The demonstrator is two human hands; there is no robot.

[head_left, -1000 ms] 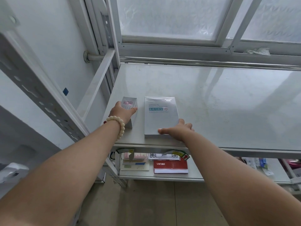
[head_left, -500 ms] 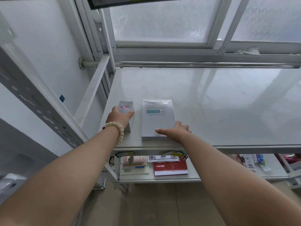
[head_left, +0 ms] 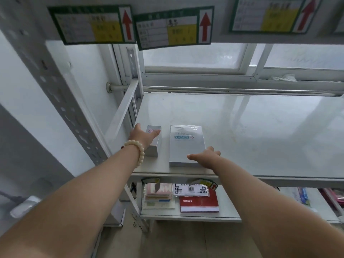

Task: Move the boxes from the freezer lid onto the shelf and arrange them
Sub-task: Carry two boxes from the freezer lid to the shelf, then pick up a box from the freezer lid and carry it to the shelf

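grey shelf (head_left: 260, 138) bare rightward, boxes (head_left: 186, 145) near front-left edge

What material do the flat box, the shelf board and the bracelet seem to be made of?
Flat box: likely glossy coated cardboard; sharp edges, printed face with sheen.
Shelf board: probably painted metal; smooth grey surface with soft reflections.
Bracelet: cream round beads; the material is unclear.

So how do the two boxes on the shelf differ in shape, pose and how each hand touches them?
The large flat box lies broad face up with blue printing; the small box is narrow, taller for its footprint, with a pink mark on top. The left hand lies on the small box; the right hand rests at the flat box's near right corner. Both are pale grey, side by side and apart near the shelf's front left.
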